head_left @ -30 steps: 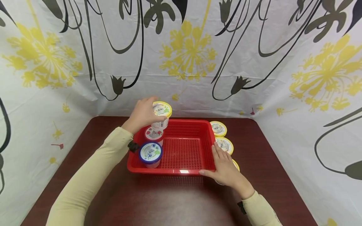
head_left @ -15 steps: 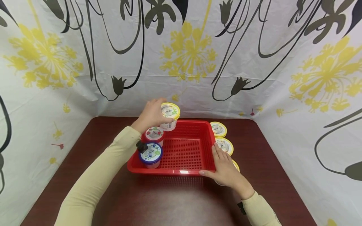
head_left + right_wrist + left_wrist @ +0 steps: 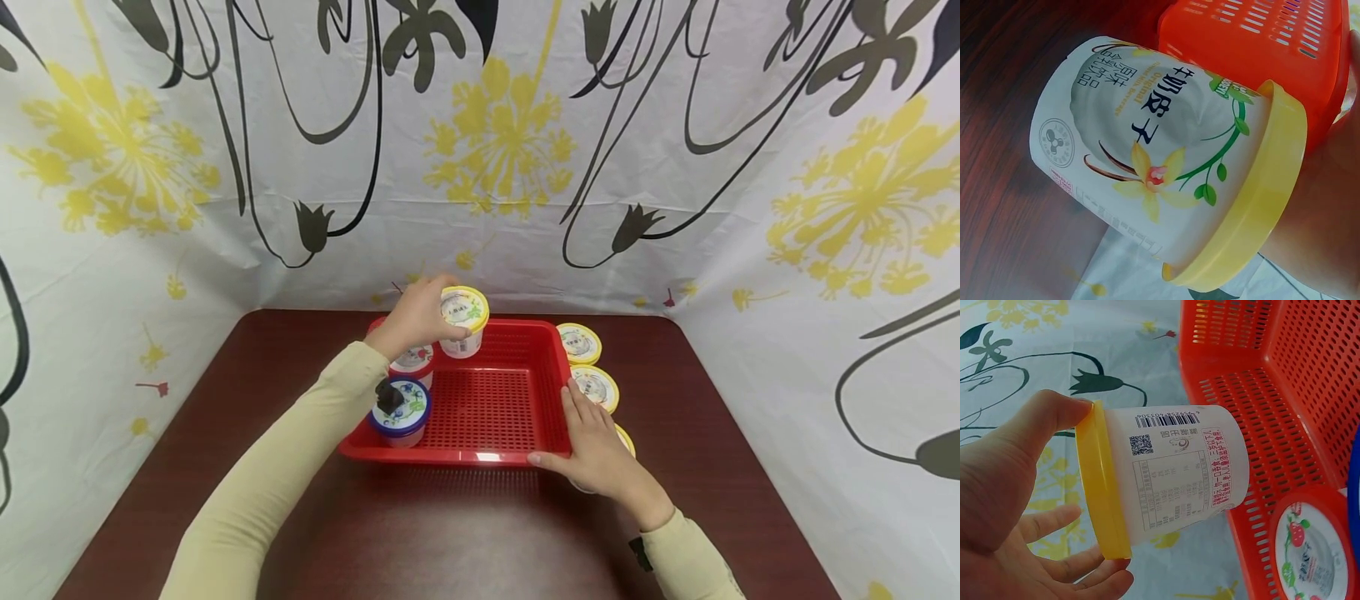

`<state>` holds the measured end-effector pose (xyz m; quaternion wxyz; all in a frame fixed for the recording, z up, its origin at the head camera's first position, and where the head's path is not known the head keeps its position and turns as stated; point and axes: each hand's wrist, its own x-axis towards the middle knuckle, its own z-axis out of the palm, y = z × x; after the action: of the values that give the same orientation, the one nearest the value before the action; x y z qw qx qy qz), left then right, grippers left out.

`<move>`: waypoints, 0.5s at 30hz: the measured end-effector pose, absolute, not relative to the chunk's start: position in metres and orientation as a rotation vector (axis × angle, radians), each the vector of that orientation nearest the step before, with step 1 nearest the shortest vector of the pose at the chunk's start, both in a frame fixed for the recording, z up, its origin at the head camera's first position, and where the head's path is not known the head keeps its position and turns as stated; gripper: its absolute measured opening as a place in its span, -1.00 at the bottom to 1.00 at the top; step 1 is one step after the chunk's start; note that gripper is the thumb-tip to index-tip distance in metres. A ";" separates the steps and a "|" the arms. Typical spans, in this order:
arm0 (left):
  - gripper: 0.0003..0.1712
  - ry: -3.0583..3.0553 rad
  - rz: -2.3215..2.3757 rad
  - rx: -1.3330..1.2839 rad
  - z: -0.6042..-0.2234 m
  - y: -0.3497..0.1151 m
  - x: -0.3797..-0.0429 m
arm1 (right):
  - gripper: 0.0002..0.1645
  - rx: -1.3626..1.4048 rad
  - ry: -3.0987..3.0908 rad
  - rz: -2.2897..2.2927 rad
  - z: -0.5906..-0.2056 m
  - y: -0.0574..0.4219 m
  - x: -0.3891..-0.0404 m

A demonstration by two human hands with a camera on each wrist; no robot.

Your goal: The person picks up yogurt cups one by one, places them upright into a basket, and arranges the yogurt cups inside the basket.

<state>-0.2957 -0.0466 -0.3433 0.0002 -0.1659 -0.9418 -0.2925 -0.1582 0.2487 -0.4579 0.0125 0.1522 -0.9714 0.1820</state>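
Observation:
My left hand point(image 3: 416, 317) pinches a yellow-lidded cup point(image 3: 462, 325) by its lid, thumb and fingers on opposite sides. The cup is at the back left of the red basket point(image 3: 487, 457). Up close in the left wrist view, the cup's white wall point(image 3: 1172, 469) shows a barcode and printed text. A red-lidded cup point(image 3: 414, 360) and a blue-lidded cup point(image 3: 405, 407) stand inside the basket's left side, the first partly covered by my left hand and wrist. My right hand point(image 3: 603, 450) rests on the basket's front right corner, fingers along the right rim.
Along the basket's right side stand several yellow-lidded cups point(image 3: 579, 343), the nearest mostly behind my right hand. One of them, with a vanilla flower print point(image 3: 1154, 175), fills the right wrist view. A patterned cloth point(image 3: 480, 233) hangs behind the dark red table point(image 3: 720, 467).
My left hand has carried the yellow-lidded cup rightward and slightly down, from the basket's back left corner. The right hand and the basket have stayed in place.

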 end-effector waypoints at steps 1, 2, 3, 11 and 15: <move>0.02 -2.961 -0.921 -0.526 -0.345 -0.046 -0.296 | 0.44 0.472 -3.029 0.572 -0.458 0.249 -0.158; 0.01 -2.964 -0.923 -0.530 -0.346 -0.045 -0.296 | 0.44 0.470 -3.031 0.572 -0.458 0.249 -0.158; 0.01 -2.970 -0.922 -0.530 -0.348 -0.044 -0.297 | 0.44 0.470 -3.033 0.571 -0.458 0.249 -0.158; 0.01 -3.023 -0.883 -0.510 -0.363 -0.039 -0.303 | 0.45 0.468 -3.033 0.580 -0.458 0.248 -0.158; 0.00 -3.051 -0.828 -0.523 -0.373 -0.035 -0.306 | 0.45 0.470 -3.027 0.582 -0.458 0.248 -0.158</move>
<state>-0.3065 -0.0354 -0.3727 -0.0313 -0.1632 -0.9516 -0.2584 -0.1578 0.2483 -0.4582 0.0118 0.1507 -0.9707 0.1867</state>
